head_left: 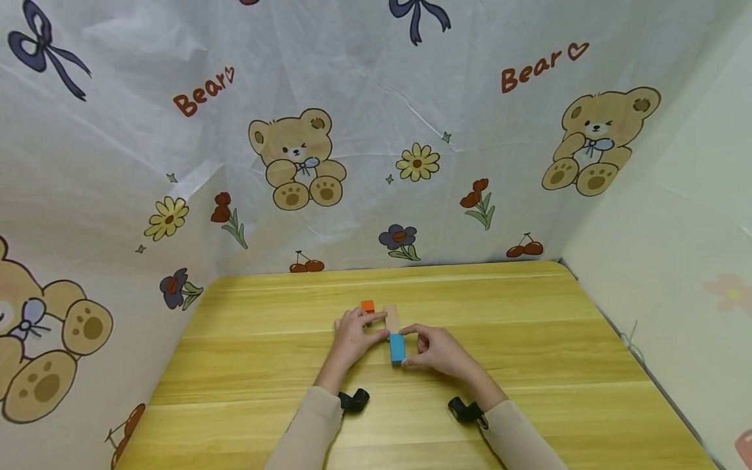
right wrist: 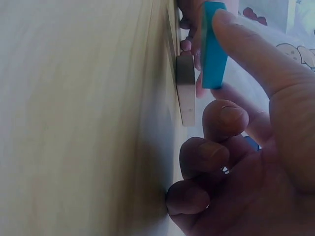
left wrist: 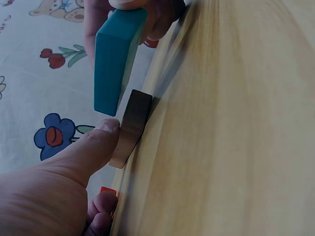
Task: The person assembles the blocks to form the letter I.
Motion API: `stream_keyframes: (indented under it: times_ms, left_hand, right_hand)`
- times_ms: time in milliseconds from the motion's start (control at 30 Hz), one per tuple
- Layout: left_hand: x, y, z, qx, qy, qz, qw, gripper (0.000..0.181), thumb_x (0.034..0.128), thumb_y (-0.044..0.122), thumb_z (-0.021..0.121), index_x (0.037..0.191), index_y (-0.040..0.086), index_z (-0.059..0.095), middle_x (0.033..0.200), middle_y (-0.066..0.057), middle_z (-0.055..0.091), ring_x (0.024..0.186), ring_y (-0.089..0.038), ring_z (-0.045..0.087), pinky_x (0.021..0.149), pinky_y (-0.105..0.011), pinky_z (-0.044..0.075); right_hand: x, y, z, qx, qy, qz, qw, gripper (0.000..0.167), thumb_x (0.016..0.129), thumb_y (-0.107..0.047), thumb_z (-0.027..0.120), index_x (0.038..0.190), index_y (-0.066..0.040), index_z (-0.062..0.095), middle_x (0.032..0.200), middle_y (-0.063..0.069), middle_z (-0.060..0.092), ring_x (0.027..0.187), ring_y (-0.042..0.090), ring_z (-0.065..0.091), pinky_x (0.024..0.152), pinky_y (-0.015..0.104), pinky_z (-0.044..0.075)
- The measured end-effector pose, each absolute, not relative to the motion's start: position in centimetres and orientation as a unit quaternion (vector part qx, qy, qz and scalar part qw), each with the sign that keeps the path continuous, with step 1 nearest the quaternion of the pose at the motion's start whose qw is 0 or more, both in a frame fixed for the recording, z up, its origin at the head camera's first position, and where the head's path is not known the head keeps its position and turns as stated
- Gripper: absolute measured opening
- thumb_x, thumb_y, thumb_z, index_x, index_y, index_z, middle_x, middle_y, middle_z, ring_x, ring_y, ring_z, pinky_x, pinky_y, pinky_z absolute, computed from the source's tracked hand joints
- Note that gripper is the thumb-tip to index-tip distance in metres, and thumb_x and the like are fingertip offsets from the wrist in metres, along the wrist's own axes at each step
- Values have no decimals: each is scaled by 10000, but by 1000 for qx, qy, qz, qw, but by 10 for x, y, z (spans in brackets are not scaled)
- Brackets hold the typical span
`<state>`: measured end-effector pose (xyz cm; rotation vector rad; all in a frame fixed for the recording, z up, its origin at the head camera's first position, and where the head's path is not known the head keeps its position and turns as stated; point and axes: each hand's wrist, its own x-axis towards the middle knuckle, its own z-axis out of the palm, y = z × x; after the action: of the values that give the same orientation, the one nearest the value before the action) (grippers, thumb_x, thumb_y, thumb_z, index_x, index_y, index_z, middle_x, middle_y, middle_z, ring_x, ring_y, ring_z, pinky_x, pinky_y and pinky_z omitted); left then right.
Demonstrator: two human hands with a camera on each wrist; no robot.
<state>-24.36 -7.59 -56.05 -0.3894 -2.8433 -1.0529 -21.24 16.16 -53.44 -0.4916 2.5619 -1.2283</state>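
In the head view my right hand (head_left: 440, 351) pinches a small blue block (head_left: 397, 348) between thumb and finger. In both wrist views this blue block (left wrist: 113, 59) is held above the tabletop. A plain wooden block (head_left: 391, 318) lies just beyond it, seen in the right wrist view as a pale-sided block (right wrist: 187, 105) with a shaded end. My left hand (head_left: 354, 337) is at its left side, thumb and index extended, their tips at its edge; firm contact is unclear. An orange block (head_left: 367, 305) sits past the left fingers, partly hidden.
The wooden tabletop (head_left: 264, 365) spreads out around both hands. Behind it hangs a white sheet (head_left: 364, 72) printed with bears and flowers, which also covers the left side. A pale wall (head_left: 675, 274) borders the right, with a thin cord (head_left: 631, 343) by the table edge.
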Motion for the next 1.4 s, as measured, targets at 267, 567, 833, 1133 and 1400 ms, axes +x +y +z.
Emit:
stream_keyframes:
  times_ms: [267,567,833,1133,1400]
  left_hand:
    - [-245,-76,-561,-126,-929,-345,39,445,921,462,816,1337,315,760,983,-11,601,865,-175,427,813,-397,223]
    - [-245,-76,-562,-124,-930,-345,33,461,915,477,818,1340,306,760,1003,-20,618,872,-175,437,821,-400,231]
    - [-245,-76,-562,-126,-931,-342,35,466,913,479,818,1343,310,757,974,-11,603,856,-169,430,814,-396,232]
    - [-246,-76,-561,-126,-931,-341,34,471,915,477,817,1351,310,752,933,6,569,846,-168,411,813,-401,222]
    - [-245,-76,-562,-128,-930,-342,39,465,914,482,815,1342,311,757,929,9,572,847,-166,414,807,-397,218]
  right_hand:
    - [-211,160,-535,-172,894,-395,121,554,830,-339,922,1328,-216,714,708,-55,507,606,83,435,559,227,325]
    - [-207,157,-538,-168,917,-347,103,553,814,-417,923,1310,-287,714,684,-78,496,587,73,420,556,231,299]
    - [-204,153,-534,-172,930,-314,88,572,804,-414,930,1311,-270,708,697,-86,495,584,64,400,565,228,281]
    - [-203,152,-532,-182,937,-284,90,573,824,-430,912,1322,-273,675,709,-97,516,584,56,417,568,223,304]
    - [-201,151,-530,-193,938,-275,87,568,833,-403,908,1323,-259,660,713,-92,530,582,67,431,565,233,315]
